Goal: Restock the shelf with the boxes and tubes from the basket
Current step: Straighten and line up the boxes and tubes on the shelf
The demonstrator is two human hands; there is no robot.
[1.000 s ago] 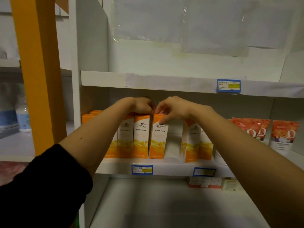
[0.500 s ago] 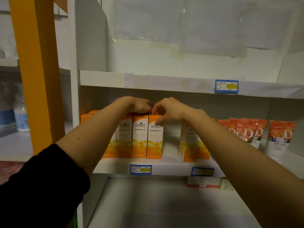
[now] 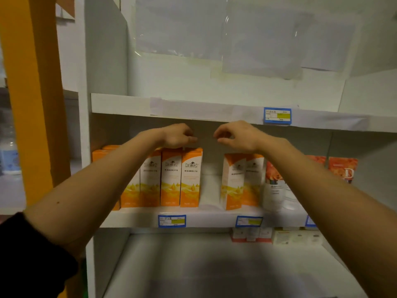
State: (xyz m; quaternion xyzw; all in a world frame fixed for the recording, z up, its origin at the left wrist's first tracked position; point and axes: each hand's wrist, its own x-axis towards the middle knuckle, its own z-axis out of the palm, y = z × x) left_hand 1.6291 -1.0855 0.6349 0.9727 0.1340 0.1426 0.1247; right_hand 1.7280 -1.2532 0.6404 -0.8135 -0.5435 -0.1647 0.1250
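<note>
A row of orange-and-white boxes (image 3: 171, 177) stands upright on the middle shelf (image 3: 210, 218). My left hand (image 3: 178, 136) hovers just above their tops, fingers loosely curled, holding nothing. My right hand (image 3: 236, 136) hangs above a gap in the row, fingers apart and empty. Right of the gap stand two more orange boxes (image 3: 238, 181). Red-and-white tubes (image 3: 275, 186) stand further right, partly hidden by my right forearm. The basket is out of view.
An upper shelf (image 3: 120, 103) with a blue price tag (image 3: 277, 116) sits close above my hands. Small boxes (image 3: 251, 234) lie at the back of the lower shelf. An orange post (image 3: 32, 100) stands at the left.
Both hands have lifted off the tops of the orange boxes and moved apart. The right hand let go of the rightmost box of the left group, which now stands in line.
</note>
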